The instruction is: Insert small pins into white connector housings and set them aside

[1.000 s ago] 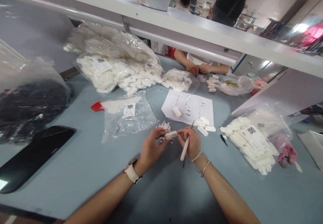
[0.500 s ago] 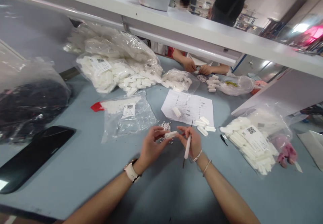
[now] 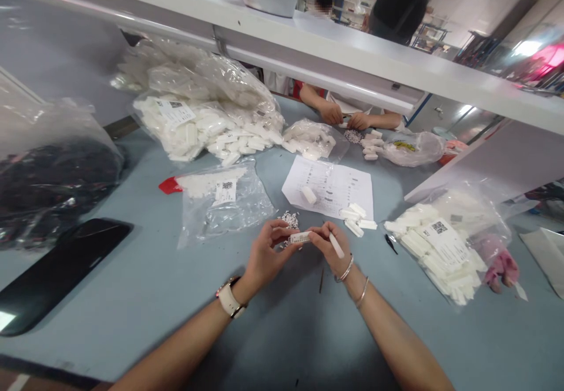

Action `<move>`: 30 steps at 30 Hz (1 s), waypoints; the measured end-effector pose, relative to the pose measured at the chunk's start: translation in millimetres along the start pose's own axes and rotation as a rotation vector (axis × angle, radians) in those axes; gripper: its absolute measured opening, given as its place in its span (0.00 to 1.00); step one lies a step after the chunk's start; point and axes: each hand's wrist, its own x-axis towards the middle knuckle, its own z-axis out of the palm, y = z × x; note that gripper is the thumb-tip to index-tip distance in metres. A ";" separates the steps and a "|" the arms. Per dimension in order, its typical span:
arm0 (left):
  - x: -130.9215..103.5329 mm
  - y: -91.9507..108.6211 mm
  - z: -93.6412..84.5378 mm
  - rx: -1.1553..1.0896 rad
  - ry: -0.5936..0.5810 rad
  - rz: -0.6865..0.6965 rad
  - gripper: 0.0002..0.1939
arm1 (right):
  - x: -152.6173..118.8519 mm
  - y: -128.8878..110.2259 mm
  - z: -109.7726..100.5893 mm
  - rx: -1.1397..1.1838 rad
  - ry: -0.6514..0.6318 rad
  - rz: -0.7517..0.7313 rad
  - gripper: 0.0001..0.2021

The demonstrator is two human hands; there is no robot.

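Observation:
My left hand (image 3: 267,254) pinches the left end of a small white block (image 3: 300,238) that has a row of tiny marks along it. At the block's right end are the fingertips of my right hand (image 3: 333,249), which also holds a white-handled tool (image 3: 336,245). Just behind my left fingers lies a small pile of tiny white pieces (image 3: 289,221). Beyond my hands a printed sheet (image 3: 328,179) bears one white block, and several white blocks (image 3: 353,225) lie at its lower right corner.
Clear bags of white blocks stand at the back left (image 3: 187,135) and right (image 3: 445,244). A flat bag (image 3: 227,209) lies left of the sheet, a black tray (image 3: 66,268) further left. Across the table a person's hands (image 3: 330,113) work beneath the shelf (image 3: 352,41).
The white-handled tool has tilted in my right hand, its lower end swinging right and up. My right fingers have closed in on the block, which has shifted slightly right.

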 end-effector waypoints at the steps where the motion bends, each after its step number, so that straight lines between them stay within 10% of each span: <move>1: 0.2 0.2 0.0 0.003 0.002 0.001 0.23 | 0.1 -0.6 0.8 -0.008 0.005 0.001 0.20; 8: 5.0 -1.3 -2.9 -0.012 0.095 -0.054 0.25 | 3.0 9.6 0.9 -0.252 0.125 -0.111 0.16; 17: 4.8 -5.1 -3.2 0.006 0.124 -0.043 0.24 | 1.5 14.3 3.5 -0.729 -0.119 -0.378 0.12; 23: 5.3 -2.9 -3.2 -0.004 0.133 -0.044 0.24 | 2.8 17.4 0.9 -0.703 -0.135 -0.413 0.13; 30: 4.8 -8.3 -4.1 0.040 0.103 -0.034 0.23 | 5.6 13.3 -2.1 -0.171 0.203 -0.190 0.16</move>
